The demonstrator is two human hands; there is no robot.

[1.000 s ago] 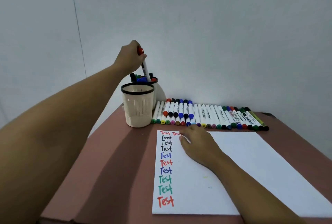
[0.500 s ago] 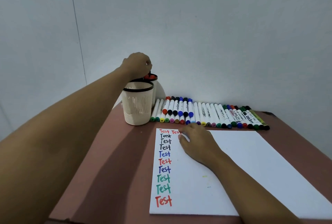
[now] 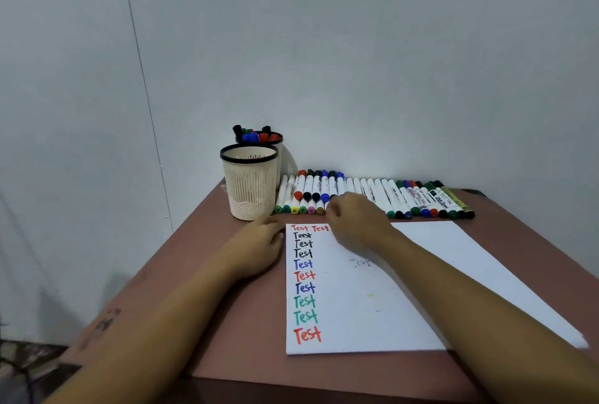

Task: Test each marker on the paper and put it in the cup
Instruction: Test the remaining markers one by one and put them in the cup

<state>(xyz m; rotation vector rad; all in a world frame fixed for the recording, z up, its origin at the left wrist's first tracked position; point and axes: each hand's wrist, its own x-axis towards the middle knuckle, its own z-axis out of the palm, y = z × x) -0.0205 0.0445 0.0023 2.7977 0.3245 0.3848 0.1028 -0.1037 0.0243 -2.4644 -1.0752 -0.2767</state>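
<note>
A white paper (image 3: 382, 306) lies on the brown table, with a column of coloured "Test" words down its left side. Behind it lies a row of markers (image 3: 418, 201). Two cups stand at the back left: a cream mesh cup (image 3: 249, 189) that looks empty, and behind it a cup (image 3: 281, 157) holding several capped markers (image 3: 259, 137). My left hand (image 3: 259, 246) rests flat on the table, fingertips at the paper's left edge. My right hand (image 3: 355, 222) hovers over the row's left part, its blurred fingers bent down onto the markers, none lifted.
The table (image 3: 227, 322) stands in a corner against pale walls. Its front edge runs close below the paper. Bare brown surface lies left of the paper, in front of the cups.
My left hand dropped the red marker into the rear cup and came down beside the paper. My right hand left the paper and moved up to the marker row.
</note>
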